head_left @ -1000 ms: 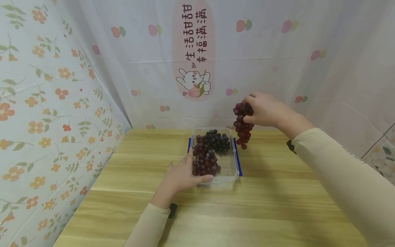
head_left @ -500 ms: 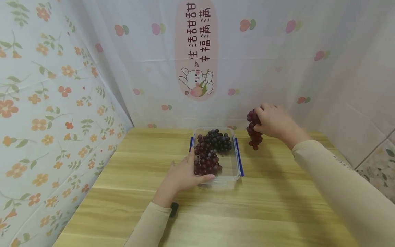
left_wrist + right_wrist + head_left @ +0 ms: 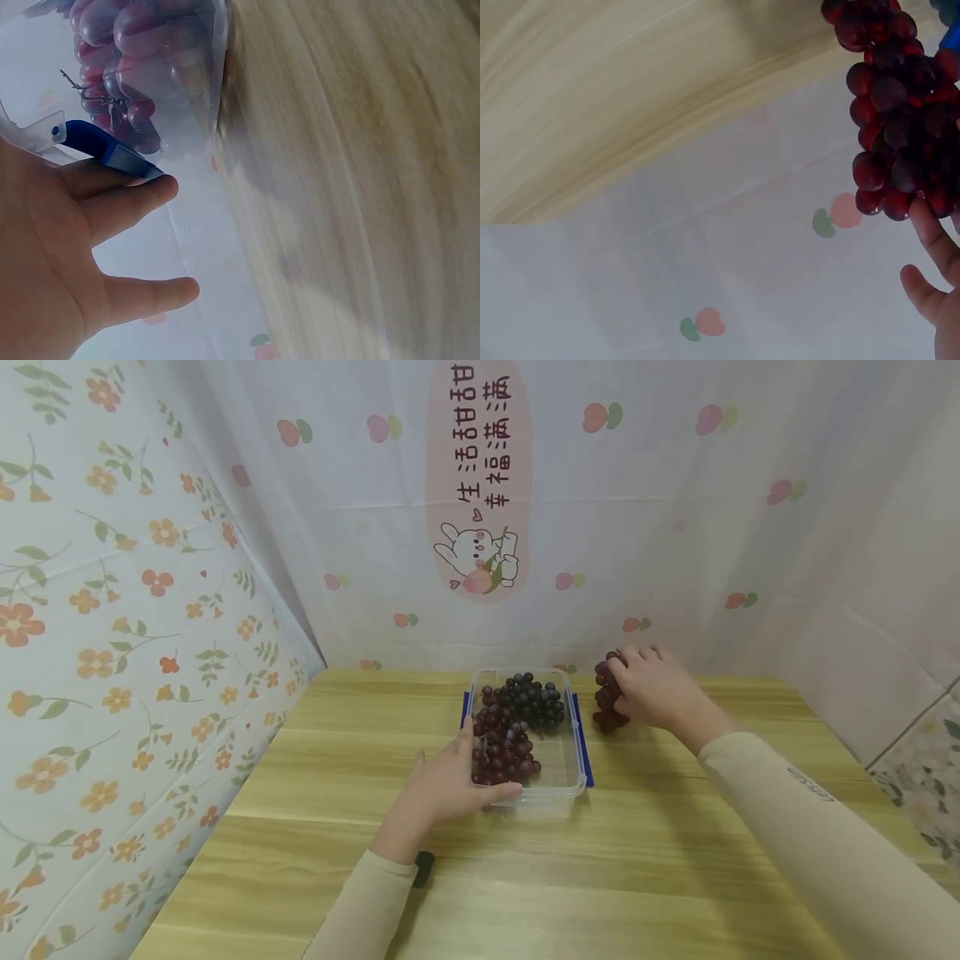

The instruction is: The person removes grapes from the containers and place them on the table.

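My right hand [image 3: 652, 689] grips a bunch of dark red grapes [image 3: 604, 700] by its upper part, low over the table to the right of the box. In the right wrist view, the grape bunch [image 3: 896, 131] shows with two fingertips at one end. My left hand [image 3: 438, 787] rests against the near left corner of a clear plastic box [image 3: 551, 792], thumb along the front rim. Its fingers, seen in the left wrist view, are straight, with some at the blue clip [image 3: 105, 148]. Inside the box lie a red grape bunch [image 3: 501, 762] and a blackish one [image 3: 534, 703].
The box stands on a wood-grain table [image 3: 315, 827] near its back edge. Behind it hangs a white printed curtain [image 3: 360, 543], and a floral cloth [image 3: 120, 635] hangs on the left. Another blue clip [image 3: 583, 752] flares from the box's right side.
My right hand has lowered the red grape bunch toward the table, moving slightly right from its first place. The left hand stays at the box.
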`<action>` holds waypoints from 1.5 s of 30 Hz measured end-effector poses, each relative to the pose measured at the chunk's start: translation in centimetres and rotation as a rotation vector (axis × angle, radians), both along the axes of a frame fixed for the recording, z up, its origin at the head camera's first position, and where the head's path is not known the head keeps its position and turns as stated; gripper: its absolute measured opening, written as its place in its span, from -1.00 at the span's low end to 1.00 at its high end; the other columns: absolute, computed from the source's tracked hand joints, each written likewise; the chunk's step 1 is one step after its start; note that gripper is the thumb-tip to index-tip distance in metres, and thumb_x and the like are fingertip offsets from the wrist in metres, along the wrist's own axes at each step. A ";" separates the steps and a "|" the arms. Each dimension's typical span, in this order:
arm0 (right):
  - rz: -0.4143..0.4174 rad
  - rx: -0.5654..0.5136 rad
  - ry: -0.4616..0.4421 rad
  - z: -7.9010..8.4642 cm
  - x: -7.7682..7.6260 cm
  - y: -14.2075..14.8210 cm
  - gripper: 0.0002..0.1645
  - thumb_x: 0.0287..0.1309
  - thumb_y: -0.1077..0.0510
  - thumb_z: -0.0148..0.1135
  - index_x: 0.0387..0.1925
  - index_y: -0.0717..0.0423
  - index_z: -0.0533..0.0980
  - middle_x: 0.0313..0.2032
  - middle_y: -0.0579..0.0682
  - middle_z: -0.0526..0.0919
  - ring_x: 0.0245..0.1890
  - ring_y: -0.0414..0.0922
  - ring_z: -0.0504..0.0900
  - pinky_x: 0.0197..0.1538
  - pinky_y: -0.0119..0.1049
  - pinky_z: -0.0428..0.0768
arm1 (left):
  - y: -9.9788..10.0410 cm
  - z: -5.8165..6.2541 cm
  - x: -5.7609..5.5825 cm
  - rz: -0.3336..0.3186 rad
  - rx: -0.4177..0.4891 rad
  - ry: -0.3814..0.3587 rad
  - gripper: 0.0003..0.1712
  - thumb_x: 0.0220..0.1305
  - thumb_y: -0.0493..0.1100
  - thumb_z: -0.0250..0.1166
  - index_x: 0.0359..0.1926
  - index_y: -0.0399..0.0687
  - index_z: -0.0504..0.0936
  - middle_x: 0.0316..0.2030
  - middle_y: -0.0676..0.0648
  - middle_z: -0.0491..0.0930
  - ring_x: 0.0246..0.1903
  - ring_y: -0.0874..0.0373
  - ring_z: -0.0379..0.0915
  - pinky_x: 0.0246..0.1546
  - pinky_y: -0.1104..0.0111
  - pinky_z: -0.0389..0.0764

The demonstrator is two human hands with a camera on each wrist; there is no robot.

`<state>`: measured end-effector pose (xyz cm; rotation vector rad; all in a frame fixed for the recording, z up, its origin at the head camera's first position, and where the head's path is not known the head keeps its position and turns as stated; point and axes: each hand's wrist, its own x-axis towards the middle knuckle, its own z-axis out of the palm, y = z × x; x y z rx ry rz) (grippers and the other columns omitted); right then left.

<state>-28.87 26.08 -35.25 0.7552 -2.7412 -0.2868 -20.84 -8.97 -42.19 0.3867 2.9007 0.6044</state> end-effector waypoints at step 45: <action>-0.158 -0.207 -0.170 -5.9 1.4 0.8 0.04 0.16 0.39 0.36 0.63 0.01 0.20 0.01 0.40 0.71 -0.01 0.39 0.71 0.28 0.37 0.55 | 0.0 -0.3 -0.2 -0.002 0.023 -0.027 0.64 0.03 0.85 0.13 0.74 -0.05 -0.37 0.70 -0.10 0.03 0.60 -0.18 0.22 0.61 -0.39 -0.07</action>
